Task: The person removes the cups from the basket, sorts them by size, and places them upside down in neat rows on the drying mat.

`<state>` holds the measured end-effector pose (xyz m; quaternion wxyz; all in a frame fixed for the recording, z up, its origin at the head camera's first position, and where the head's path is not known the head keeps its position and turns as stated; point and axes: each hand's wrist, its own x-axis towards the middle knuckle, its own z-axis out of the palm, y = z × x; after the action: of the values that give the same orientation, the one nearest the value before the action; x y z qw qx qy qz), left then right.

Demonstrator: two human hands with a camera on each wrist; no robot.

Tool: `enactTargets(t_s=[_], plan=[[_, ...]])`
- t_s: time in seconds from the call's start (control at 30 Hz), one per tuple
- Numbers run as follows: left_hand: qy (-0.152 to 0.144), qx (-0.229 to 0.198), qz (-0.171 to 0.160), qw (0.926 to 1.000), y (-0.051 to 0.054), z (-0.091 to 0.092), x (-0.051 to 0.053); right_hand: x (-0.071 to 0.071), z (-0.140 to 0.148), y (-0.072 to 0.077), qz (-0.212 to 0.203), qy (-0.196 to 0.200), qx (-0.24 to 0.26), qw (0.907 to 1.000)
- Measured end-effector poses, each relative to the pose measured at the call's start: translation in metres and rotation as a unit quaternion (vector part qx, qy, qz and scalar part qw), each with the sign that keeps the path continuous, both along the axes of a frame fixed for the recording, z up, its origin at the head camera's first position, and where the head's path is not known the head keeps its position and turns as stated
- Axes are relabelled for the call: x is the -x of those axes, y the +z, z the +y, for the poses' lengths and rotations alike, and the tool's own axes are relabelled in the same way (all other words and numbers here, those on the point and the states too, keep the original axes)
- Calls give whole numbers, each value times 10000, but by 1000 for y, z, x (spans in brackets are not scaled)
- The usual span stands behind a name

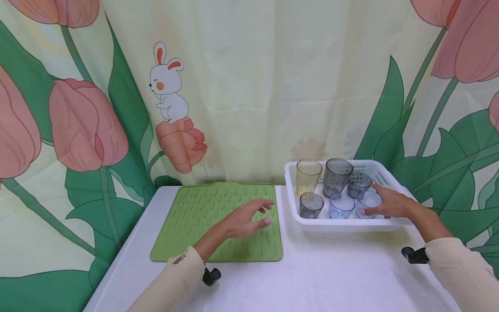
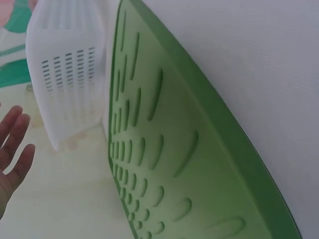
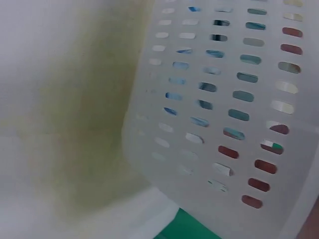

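Head view: we find the right hand (image 1: 393, 203) at the near right corner of a white perforated plastic basket (image 1: 331, 225), thumb and fingers about a short pale-blue transparent glass (image 1: 366, 201); we cannot tell whether the grip is firm. To its left stands a matching pale-blue glass (image 1: 341, 207), then a short grey glass (image 1: 311, 206) at the near left. On the far side we record a tall yellow glass (image 1: 309, 177), a tall grey glass (image 1: 337, 177) and a second short grey glass (image 1: 359, 185).

The left hand (image 1: 245, 219), wide and holding nothing, is over the right part of a green ridged mat (image 1: 187, 234), left of the basket.

Left wrist view: we note spread fingers (image 2: 19, 132), the mat and the basket.

Right wrist view: we see the basket's slotted wall; the grip is hidden.
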<state>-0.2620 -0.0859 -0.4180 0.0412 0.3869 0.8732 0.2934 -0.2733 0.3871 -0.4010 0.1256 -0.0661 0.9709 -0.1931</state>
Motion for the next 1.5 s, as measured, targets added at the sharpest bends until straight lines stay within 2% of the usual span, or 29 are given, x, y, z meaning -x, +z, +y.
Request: enactTargets(t_s=[0.23, 0.6, 0.77, 0.97, 1.17, 1.33, 1.5], plan=[[-112, -108, -1, 9999, 0, 9, 5, 1, 5, -7, 7, -87, -257, 9996], [2, -211, -25, 9998, 6, 24, 13, -3, 8, -9, 85, -381, 377, 9985], [-17, -306, 81, 9995, 12, 33, 14, -7, 5, -3, 331, -321, 514, 9976], [16, -535, 227, 9983, 19, 41, 13, -14, -5, 13, 886, -308, 598, 9938], [72, -813, 317, 9962, 27, 45, 7, -31, -24, 35, 1387, -283, 862, 9862], [-92, -1176, 266, 9927, 37, 50, -2, -51, -55, 51, 1430, -166, 1496, 9782], [-264, -1407, 100, 9897, 47, 57, -14, -70, -89, 58, 1458, 78, 2089, 9670]])
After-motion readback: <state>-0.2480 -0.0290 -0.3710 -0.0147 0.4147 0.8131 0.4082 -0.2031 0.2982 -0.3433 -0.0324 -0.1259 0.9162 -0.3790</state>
